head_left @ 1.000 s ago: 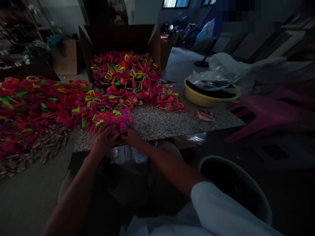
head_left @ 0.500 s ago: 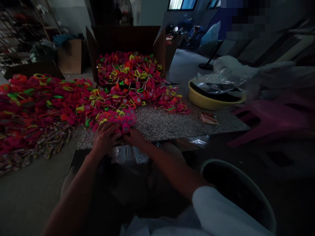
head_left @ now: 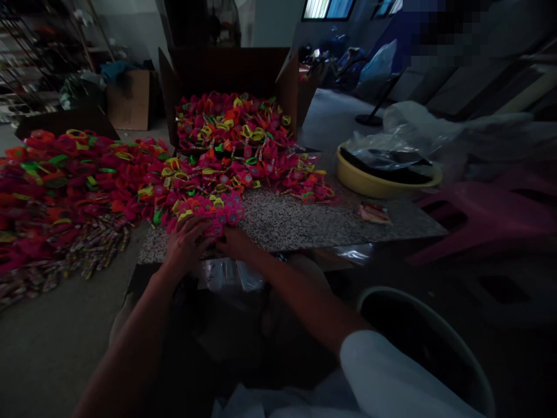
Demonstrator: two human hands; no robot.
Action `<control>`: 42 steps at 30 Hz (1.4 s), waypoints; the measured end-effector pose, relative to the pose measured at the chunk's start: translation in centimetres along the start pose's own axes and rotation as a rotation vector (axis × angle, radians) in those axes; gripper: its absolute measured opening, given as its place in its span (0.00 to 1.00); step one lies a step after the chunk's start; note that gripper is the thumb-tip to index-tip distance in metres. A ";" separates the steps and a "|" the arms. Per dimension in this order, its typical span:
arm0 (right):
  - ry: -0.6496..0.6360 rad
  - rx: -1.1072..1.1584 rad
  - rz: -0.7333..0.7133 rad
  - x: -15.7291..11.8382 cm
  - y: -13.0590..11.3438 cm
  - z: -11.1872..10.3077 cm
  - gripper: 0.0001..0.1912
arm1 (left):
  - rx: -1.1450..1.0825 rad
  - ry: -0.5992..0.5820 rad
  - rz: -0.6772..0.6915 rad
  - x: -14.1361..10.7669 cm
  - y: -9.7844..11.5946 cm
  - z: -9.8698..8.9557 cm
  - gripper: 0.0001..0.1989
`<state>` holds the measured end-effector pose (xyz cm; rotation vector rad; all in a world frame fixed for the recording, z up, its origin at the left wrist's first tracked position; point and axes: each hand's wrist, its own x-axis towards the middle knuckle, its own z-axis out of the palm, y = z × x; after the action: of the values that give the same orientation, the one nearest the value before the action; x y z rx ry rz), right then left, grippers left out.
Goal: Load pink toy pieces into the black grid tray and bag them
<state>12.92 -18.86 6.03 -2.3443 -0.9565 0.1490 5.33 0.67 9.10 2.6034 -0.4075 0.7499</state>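
Observation:
Pink and yellow watch-like toys (head_left: 217, 216) form a tight cluster at the front edge of the speckled stone table (head_left: 278, 223). On the cluster's left side rests my left hand (head_left: 188, 239), its fingers curved over the pieces. My right hand (head_left: 232, 242) touches the cluster's front right side, with its fingertips hidden among the pieces. Dim light hides whether either hand grips a piece. Behind the hands a loose pile of pink, orange, yellow and green toys (head_left: 243, 168) spreads out of an open cardboard box (head_left: 228, 69).
A larger heap of toys (head_left: 87, 180) lies at left, with patterned strips (head_left: 104, 244) before it. At right are a yellow basin (head_left: 383, 187) with clear plastic, a small packet (head_left: 374, 213), a pink stool (head_left: 474, 203) and a large round bin (head_left: 418, 342). Plastic bags (head_left: 230, 274) lie below the table edge.
The whole view has shifted slightly, so the table and basin appear a little further right. Both hands stay at the cluster, and the right fingers are tucked slightly more to the left.

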 end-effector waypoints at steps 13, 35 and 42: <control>-0.151 -0.227 0.072 -0.3 -1.8 -1.2 0.18 | -0.010 -0.008 -0.015 0.1 0.7 -0.3 0.19; 0.102 -0.182 0.407 6.5 7.4 -12.1 0.16 | 0.018 0.022 -0.011 -0.1 1.4 -0.4 0.20; 0.055 -0.364 0.250 10.8 8.5 -8.0 0.25 | 0.009 0.009 -0.032 -0.3 1.4 -0.5 0.19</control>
<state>28.44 -20.29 9.03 -2.7836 -0.7057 0.0075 4.32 -0.22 9.74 2.6073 -0.3596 0.7544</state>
